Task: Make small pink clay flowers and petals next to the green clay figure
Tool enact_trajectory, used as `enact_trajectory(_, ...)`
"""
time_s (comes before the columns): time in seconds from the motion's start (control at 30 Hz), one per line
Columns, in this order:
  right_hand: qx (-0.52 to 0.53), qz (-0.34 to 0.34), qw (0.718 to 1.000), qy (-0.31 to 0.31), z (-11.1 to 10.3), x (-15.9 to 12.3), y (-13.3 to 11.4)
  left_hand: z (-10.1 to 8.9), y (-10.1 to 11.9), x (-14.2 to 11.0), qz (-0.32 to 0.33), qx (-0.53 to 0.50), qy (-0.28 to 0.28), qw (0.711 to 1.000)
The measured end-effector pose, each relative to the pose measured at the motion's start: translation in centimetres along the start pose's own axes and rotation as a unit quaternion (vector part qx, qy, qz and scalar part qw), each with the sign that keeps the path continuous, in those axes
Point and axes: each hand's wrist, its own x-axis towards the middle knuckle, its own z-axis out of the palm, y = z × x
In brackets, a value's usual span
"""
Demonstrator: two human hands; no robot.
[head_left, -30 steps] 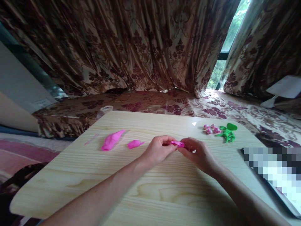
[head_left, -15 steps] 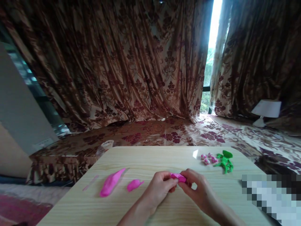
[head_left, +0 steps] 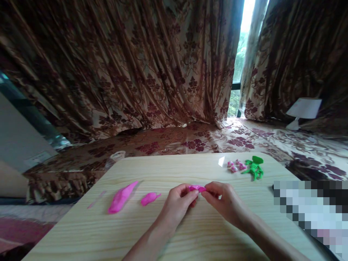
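Between the fingertips of both hands, just above the table, is a small flattened piece of pink modelling clay. My left hand pinches its left end between thumb and fingers. The right end is pinched by my right hand. Part of the clay is hidden behind the fingers. To the left of my hands lies a small pink clay lump with a thin tail. Farther left is a larger, long pink clay lump that tapers to a point.
The light wooden table bears several pink-and-white balls and green clay pieces at its far right. A thin pink strip lies far left. Behind the table's far-left corner stands a clear container. A pixelated object is at right.
The camera view has tilted down, so everything sits higher in the picture. Both hands still pinch the pink clay, and the right fingers have shifted towards its right edge.
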Motion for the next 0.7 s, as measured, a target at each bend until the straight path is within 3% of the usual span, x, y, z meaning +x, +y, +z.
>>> enact_trajectory(0.27, 0.017, -0.006, 1.000, 0.025, -0.26, 0.14, 0.31, -0.06, -0.20, -0.24, 0.018, 0.021, -0.013, 1.000)
enact_trajectory(0.43, 0.007, -0.038, 0.999, 0.027, -0.41, 0.13, 0.14, 0.03, 0.08, -0.43, 0.009, 0.004, -0.044, 0.999)
enact_trajectory(0.7, 0.018, -0.091, 0.994, 0.050, -0.62, 0.04, 0.00, 0.56, 0.49, -0.58, -0.006, -0.026, -0.047, 0.999)
